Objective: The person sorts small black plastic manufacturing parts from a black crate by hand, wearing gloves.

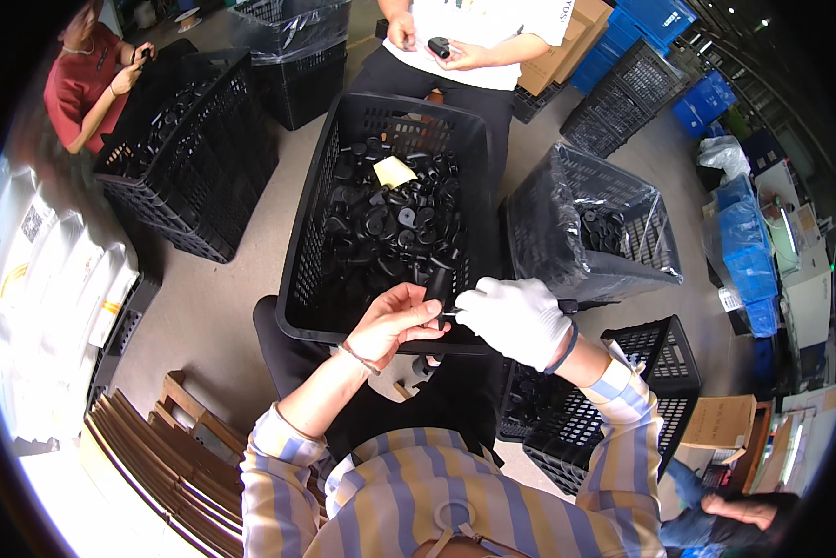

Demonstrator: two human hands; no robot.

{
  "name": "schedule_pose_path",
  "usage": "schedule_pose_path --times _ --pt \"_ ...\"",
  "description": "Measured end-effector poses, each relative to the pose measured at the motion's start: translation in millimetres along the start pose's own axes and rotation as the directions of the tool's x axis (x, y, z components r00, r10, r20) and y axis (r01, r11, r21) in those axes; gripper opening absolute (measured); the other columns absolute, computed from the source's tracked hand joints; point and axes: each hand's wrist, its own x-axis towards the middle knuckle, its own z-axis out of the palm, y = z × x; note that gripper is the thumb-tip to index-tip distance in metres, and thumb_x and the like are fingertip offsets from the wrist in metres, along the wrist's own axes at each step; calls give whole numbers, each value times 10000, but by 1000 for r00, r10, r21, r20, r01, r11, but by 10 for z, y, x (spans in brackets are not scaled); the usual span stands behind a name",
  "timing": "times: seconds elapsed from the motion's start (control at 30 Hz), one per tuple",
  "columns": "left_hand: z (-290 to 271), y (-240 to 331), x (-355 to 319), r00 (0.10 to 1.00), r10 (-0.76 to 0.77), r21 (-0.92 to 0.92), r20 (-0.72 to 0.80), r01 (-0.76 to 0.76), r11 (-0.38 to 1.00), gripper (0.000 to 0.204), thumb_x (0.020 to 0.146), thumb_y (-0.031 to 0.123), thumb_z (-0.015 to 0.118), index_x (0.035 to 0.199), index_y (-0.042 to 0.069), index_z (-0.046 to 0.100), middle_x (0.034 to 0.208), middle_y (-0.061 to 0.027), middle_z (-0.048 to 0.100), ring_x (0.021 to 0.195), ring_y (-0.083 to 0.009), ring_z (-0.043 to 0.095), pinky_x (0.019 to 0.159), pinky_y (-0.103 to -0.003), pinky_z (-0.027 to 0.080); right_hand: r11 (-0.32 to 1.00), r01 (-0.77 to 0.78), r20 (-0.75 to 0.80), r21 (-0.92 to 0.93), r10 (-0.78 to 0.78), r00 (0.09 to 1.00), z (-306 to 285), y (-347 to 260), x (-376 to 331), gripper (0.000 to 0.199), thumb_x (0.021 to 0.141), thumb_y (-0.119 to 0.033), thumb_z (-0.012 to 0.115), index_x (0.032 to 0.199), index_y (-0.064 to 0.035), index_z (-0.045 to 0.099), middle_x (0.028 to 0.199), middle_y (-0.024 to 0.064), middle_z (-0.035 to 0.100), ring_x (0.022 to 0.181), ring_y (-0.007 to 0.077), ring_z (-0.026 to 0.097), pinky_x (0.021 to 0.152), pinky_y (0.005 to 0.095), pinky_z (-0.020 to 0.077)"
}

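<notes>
At lower centre, the bare left grip [394,324] pinches a black part [439,286] upright above the near end of a black crate [476,219], presumably so anything dropped lands among the loose black pieces [381,223] inside. The gloved right grip [520,318] is curled closed around a slim object, too small to identify, pointed toward the part; the glove likely protects the fingers. Printing on the white sacks [64,288] at left and the carton [720,421] at lower right is illegible.
</notes>
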Motion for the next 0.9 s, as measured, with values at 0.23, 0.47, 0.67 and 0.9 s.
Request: schedule_pose_path --times 0.23,0.47,0.67,0.9 --pt "105 72 109 994 -83 183 -76 96 978 258 720 143 681 831 11 489 721 -56 553 621 -136 599 613 -245 536 751 -248 383 611 -6 924 52 374 139 170 788 -183 543 811 -41 635 591 63 568 520 145 538 509 266 420" --pt "178 86 169 998 -47 306 -46 59 950 362 682 216 723 810 -15 476 695 -55 536 603 -108 583 550 -187 503 260 -719 752 645 -48 657 75 499 160 282 841 -213 502 893 49 591 561 -31 450 418 11 328 347 152 230" --pt "236 136 170 1000 -8 431 -24 17 902 374 681 252 724 792 -5 475 710 -59 543 626 -97 574 562 -190 479 88 -750 753 656 -152 640 156 584 130 313 831 -250 516 849 54 588 549 -5 457 395 19 328 334 158 223" --pt "195 184 127 1000 7 503 -15 2 865 359 683 224 720 823 -4 481 739 -54 546 665 -98 569 591 -201 478 37 -772 762 634 -199 616 216 531 170 339 849 -313 476 748 -2 568 489 -8 432 341 40 309 314 171 210"
